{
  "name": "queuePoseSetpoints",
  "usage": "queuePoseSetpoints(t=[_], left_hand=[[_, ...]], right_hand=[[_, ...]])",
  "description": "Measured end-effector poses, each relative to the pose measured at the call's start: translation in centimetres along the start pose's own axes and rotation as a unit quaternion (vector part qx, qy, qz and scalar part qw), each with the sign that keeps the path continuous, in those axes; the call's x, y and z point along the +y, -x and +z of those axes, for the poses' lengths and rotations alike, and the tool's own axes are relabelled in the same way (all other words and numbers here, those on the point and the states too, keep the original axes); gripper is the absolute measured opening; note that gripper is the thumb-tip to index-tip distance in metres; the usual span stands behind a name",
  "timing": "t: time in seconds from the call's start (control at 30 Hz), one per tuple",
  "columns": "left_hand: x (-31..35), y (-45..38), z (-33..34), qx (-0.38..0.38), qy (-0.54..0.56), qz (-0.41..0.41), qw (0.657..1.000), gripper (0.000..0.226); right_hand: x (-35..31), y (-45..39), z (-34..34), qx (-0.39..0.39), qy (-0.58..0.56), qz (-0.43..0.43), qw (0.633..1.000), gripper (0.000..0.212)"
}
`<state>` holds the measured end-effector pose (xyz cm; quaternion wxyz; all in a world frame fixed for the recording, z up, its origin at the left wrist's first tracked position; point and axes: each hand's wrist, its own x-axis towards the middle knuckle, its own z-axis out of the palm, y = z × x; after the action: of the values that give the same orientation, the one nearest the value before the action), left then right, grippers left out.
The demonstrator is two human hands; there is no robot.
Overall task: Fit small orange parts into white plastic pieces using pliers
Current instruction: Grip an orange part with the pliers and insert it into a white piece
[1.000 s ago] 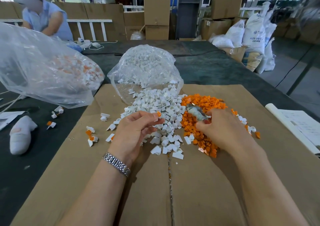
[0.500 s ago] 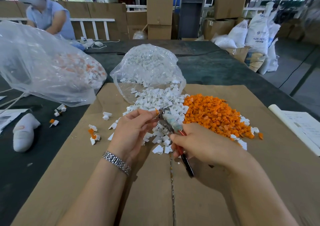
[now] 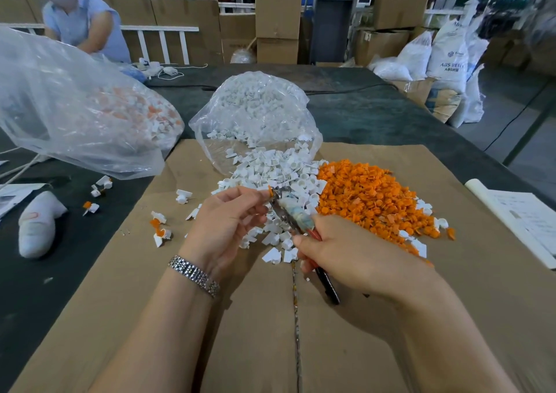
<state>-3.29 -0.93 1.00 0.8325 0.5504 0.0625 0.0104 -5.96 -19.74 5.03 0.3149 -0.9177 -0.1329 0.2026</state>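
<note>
The right hand (image 3: 346, 251) grips the pliers (image 3: 296, 222) by the handles. Their tip meets a small orange part (image 3: 270, 191) pinched in the left hand (image 3: 228, 224), above the white pieces (image 3: 279, 175) beside the orange pile (image 3: 367, 200) on the cardboard-covered bench (image 3: 391, 317).

The heap of small parts (image 3: 370, 200) is bright orange, the plastic pieces (image 3: 276, 169) white. Brown cardboard (image 3: 240, 332) covers a dark table (image 3: 376, 115). The pliers (image 3: 296, 221) have red-and-black handles.
</note>
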Motion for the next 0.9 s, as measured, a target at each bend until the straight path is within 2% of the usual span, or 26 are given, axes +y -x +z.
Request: queuePoseSetpoints(t=[0.1, 0.23, 0.37, 0.57, 0.63, 0.7, 0.77, 0.83, 0.9], left_hand=[[-0.3, -0.1, -0.2, 0.007, -0.01, -0.001, 1.0, 0.022], [-0.6, -0.3, -0.3, 0.015, -0.039, -0.01, 0.999, 0.011], [-0.6, -0.5, -0.7, 0.009, -0.041, -0.015, 0.999, 0.017], [-0.6, -0.3, -0.6, -0.013, -0.012, -0.006, 1.0, 0.008], [-0.6, -0.3, -0.8, -0.013, -0.017, -0.011, 1.0, 0.005], [-0.5, -0.2, -0.8, -0.013, -0.02, -0.021, 0.999, 0.007], [-0.4, -0.2, -0.8, -0.011, -0.01, -0.025, 1.0, 0.008], [-0.2, -0.2, -0.8, -0.013, 0.006, -0.022, 1.0, 0.006], [-0.1, -0.2, -0.8, -0.02, 0.009, -0.01, 1.0, 0.01]], right_hand=[[0.3, -0.1, 0.9, 0.024, -0.009, -0.028, 0.999, 0.025], [1.0, -0.6, 2.7, 0.088, -0.002, -0.052, 0.995, 0.029], [1.2, -1.0, 3.6, 0.143, 0.013, -0.05, 0.988, 0.035], [1.3, -1.3, 5.5, 0.216, 0.001, -0.042, 0.975, 0.041], [1.4, -1.3, 5.0, 0.201, 0.013, -0.033, 0.979, 0.041], [1.2, -1.0, 4.0, 0.153, -0.01, -0.018, 0.988, 0.04], [0.8, -0.5, 2.9, 0.092, -0.128, 0.008, 0.988, 0.043], [0.7, 0.1, 1.7, 0.037, -0.26, 0.036, 0.964, 0.044], [0.8, 0.7, 0.5, 0.017, -0.28, 0.053, 0.958, 0.05]])
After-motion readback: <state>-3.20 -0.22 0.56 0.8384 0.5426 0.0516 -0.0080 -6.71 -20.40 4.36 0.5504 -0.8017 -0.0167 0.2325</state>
